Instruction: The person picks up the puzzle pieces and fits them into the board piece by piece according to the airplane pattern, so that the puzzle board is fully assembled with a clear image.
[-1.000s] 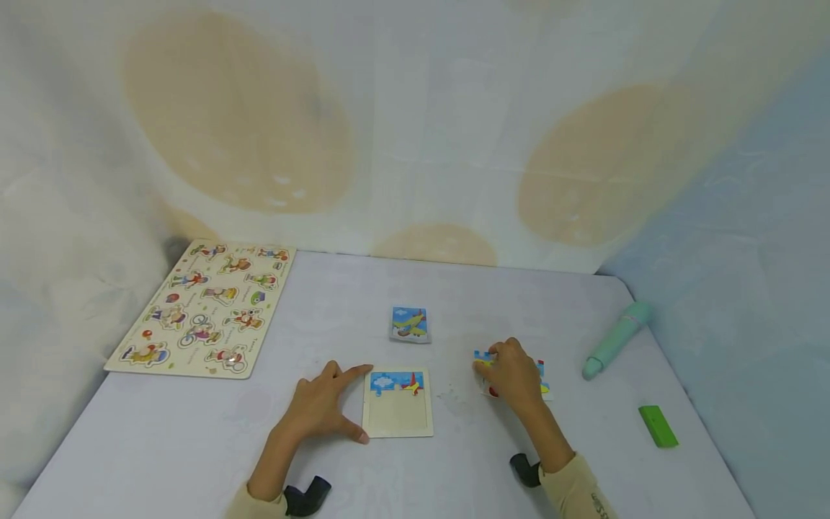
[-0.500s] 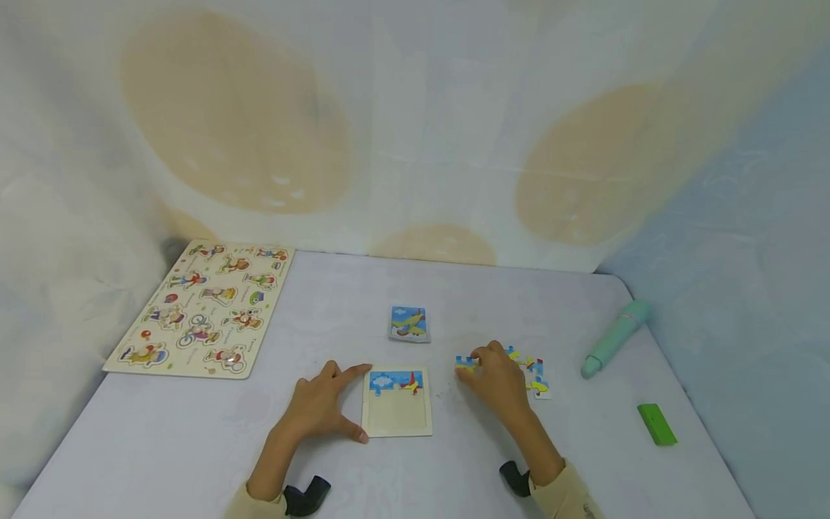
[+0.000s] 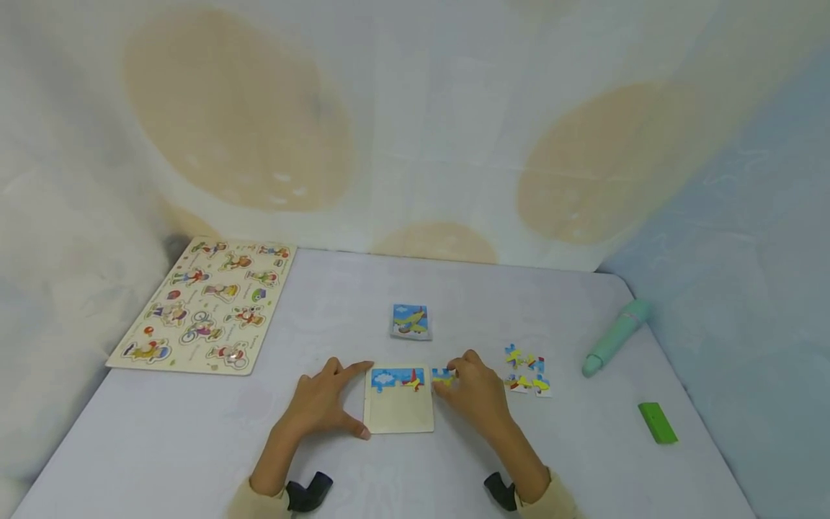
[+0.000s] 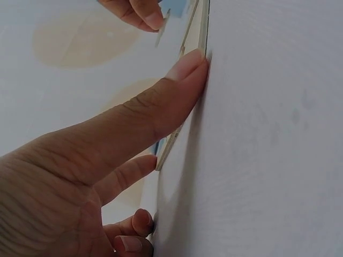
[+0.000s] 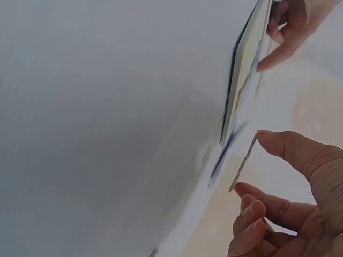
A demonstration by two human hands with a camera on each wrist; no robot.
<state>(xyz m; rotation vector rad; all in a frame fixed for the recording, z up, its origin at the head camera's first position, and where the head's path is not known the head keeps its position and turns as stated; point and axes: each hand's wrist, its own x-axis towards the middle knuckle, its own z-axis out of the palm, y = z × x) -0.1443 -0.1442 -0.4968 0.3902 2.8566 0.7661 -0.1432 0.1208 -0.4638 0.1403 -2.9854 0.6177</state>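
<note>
In the head view a square wooden puzzle tray [image 3: 398, 414] lies on the table. A strip of joined blue-sky pieces [image 3: 389, 378] with a cloud and a red tail fills its top. My left hand [image 3: 320, 404] rests at the tray's left side, thumb and index finger spread and nearly straight, tips at its two left corners. My right hand [image 3: 478, 396] pinches a blue and yellow jigsaw piece [image 3: 441, 375] beside the tray's upper right edge. In the right wrist view this piece [image 5: 245, 160] stands edge-on between thumb and fingertip, above the table.
Several loose jigsaw pieces [image 3: 541, 387] lie right of the right hand. Behind the tray sits a small airplane picture block [image 3: 411, 321]. A large figure puzzle board [image 3: 214, 310] lies back left; a mint-green tube [image 3: 616, 339] and a green block [image 3: 658, 423] are at the right.
My right hand has moved left from the loose pieces to the tray's right edge, carrying the pinched jigsaw piece and uncovering the others. My left hand stays at the tray.
</note>
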